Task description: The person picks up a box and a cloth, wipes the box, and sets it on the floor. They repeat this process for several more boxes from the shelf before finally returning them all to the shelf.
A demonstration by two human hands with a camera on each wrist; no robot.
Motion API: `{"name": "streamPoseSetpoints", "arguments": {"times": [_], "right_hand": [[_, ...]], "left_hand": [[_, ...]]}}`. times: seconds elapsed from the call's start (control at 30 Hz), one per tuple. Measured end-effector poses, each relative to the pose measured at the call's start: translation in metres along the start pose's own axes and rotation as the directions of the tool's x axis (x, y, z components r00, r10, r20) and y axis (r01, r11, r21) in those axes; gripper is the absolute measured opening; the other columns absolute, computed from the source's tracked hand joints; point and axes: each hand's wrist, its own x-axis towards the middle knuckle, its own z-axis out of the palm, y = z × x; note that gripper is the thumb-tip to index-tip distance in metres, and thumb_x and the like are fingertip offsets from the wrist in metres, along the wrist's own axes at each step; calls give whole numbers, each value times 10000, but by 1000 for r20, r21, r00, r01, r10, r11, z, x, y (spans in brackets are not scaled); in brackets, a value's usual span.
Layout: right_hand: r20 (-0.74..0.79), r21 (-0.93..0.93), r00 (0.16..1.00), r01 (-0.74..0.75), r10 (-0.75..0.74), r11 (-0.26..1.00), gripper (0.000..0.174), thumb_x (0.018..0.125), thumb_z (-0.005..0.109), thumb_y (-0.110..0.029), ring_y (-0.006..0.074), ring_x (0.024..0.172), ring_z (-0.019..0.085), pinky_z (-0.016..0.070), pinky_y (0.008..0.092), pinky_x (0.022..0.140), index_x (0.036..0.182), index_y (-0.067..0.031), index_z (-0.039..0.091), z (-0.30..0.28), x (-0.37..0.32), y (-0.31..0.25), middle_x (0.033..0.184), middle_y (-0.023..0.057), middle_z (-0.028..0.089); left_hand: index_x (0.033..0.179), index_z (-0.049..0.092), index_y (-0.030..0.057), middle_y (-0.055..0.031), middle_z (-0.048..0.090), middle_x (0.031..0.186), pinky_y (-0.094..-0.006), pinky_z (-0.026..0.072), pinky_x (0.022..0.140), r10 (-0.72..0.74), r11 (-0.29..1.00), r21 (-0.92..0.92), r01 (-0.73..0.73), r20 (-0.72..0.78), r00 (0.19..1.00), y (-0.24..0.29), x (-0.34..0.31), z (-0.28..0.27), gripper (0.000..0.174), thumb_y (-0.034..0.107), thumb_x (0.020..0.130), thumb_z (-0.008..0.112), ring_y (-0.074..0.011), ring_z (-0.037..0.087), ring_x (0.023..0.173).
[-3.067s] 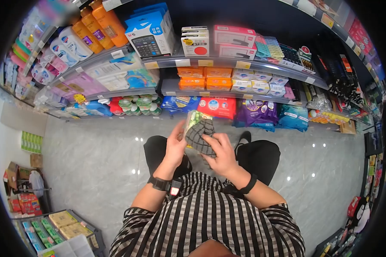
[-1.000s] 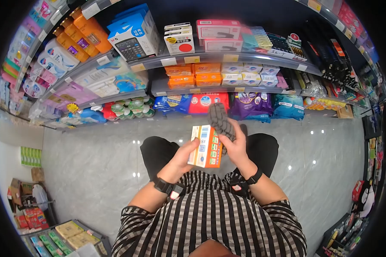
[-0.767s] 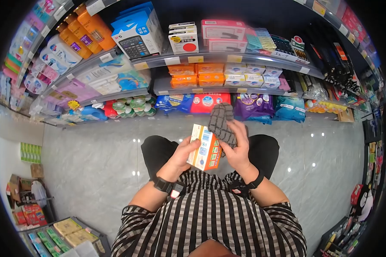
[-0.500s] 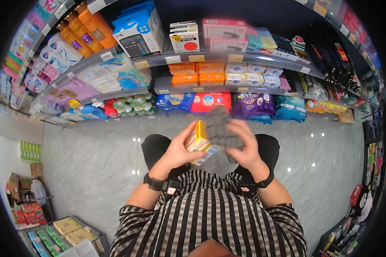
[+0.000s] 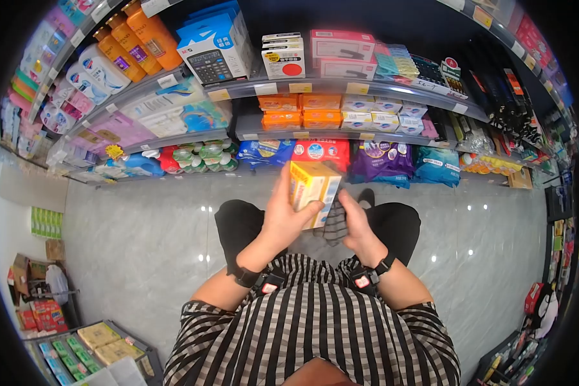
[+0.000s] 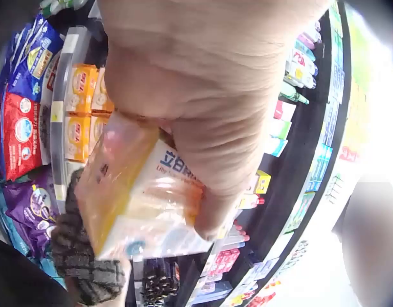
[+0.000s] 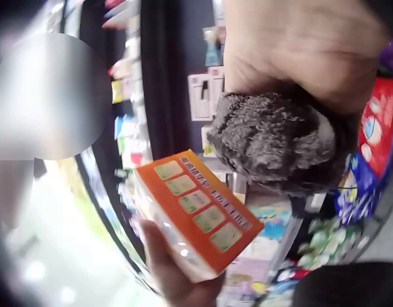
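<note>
My left hand [image 5: 282, 217] grips a yellow, white and orange box-shaped pack [image 5: 313, 185] above my lap, its thumb across the front face. Shiny film covers the pack [image 6: 142, 192] in the left wrist view, and the right wrist view shows its orange side with a row of small pictures. A dark grey checked cloth [image 5: 334, 225] is in my right hand [image 5: 361, 226], close against the pack's right side. Seen from the right wrist, the bunched, fuzzy cloth [image 7: 273, 141] hides most of that hand's fingers.
Ahead, shelves hold orange soap packs [image 5: 321, 119], white boxes [image 5: 384, 121], a boxed calculator [image 5: 215, 58] and pink boxes [image 5: 342, 55]. Red [image 5: 320, 150] and purple bags [image 5: 383, 161] line the lowest level. Grey tile floor [image 5: 482, 251] surrounds my knees; a bin of goods [image 5: 96, 350] stands lower left.
My left hand has turned the pack so its yellow end faces up, and raised it slightly. My right hand has brought the cloth down beside and behind the pack.
</note>
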Motion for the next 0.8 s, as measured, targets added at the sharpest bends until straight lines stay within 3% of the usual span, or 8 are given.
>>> {"name": "streamPoseSetpoints", "arguments": {"times": [0.1, 0.17, 0.23, 0.3, 0.4, 0.43, 0.57, 0.8], "right_hand": [[-12, -88, 999, 44, -45, 995, 415, 990, 536, -340, 147, 984, 642, 535, 300, 822, 1274, -38, 516, 6, 7, -2, 1148, 65, 639], [32, -53, 999, 29, -27, 998, 399, 988, 541, -341, 139, 981, 639, 534, 299, 820, 1245, -36, 530, -7, 9, -1, 1131, 57, 640], [70, -215, 997, -15, 31, 977, 400, 987, 540, -354, 126, 959, 635, 530, 287, 806, 1224, -31, 547, -9, 7, -1, 1119, 52, 639], [77, -172, 997, 38, -25, 984, 396, 982, 556, -335, 133, 982, 620, 510, 302, 833, 1205, -9, 555, 2, 9, 7, 1110, 48, 638], [140, -755, 856, 418, -498, 506, 451, 895, 654, -212, 303, 1069, 579, 448, 385, 936, 1244, 36, 514, 2, 25, 7, 1126, 154, 606], [141, -755, 856, 417, -497, 506, 451, 895, 654, -212, 303, 1069, 579, 448, 385, 936, 1244, 36, 514, 2, 26, 5, 1126, 154, 606], [515, -811, 586, 569, -625, -135, 539, 795, 684, -100, 391, 1090, 515, 441, 419, 921, 1297, -11, 507, 18, 15, 3, 1211, 213, 493], [479, -816, 774, 567, -414, 115, 496, 815, 680, -99, 365, 1092, 532, 435, 382, 940, 1276, -3, 523, -1, -9, 12, 1195, 193, 515]], "left_hand": [[1450, 295, -21, -181, 539, 1273, -350, 470, 935, 137, 979, 160, -129, -37, 990, -18, 4, 3, 753, 170, 838, 691, -247, 560, 1135], [1417, 323, -24, -145, 573, 1235, -315, 476, 916, -211, 904, -356, 237, 112, 971, -32, 3, -6, 629, 210, 921, 631, -198, 579, 1098], [1374, 382, -5, -103, 604, 1187, -303, 491, 887, -211, 924, -314, 218, 58, 976, -37, -3, 2, 481, 257, 997, 526, -150, 598, 1051], [1355, 422, 26, -86, 612, 1177, -332, 508, 882, -412, 598, -684, 418, 185, 892, -54, -9, 11, 462, 341, 1019, 468, -151, 616, 1021], [1331, 482, 79, -52, 629, 1180, -354, 508, 911, -451, 400, -754, 522, 334, 828, -63, -13, 10, 521, 481, 1009, 407, -173, 627, 1048], [1323, 487, 83, -56, 635, 1170, -359, 511, 910, -441, 312, -784, 536, 380, 813, -66, -13, 11, 509, 476, 1011, 408, -181, 633, 1042], [1301, 489, 53, -72, 643, 1123, -372, 526, 848, -520, 299, -802, 517, 318, 793, -82, -7, 14, 463, 416, 1022, 427, -196, 647, 983], [1287, 489, 30, -92, 635, 1128, -384, 504, 887, -505, 291, -903, 317, 137, 852, -83, 14, -10, 468, 400, 1000, 490, -223, 629, 1037]]}}
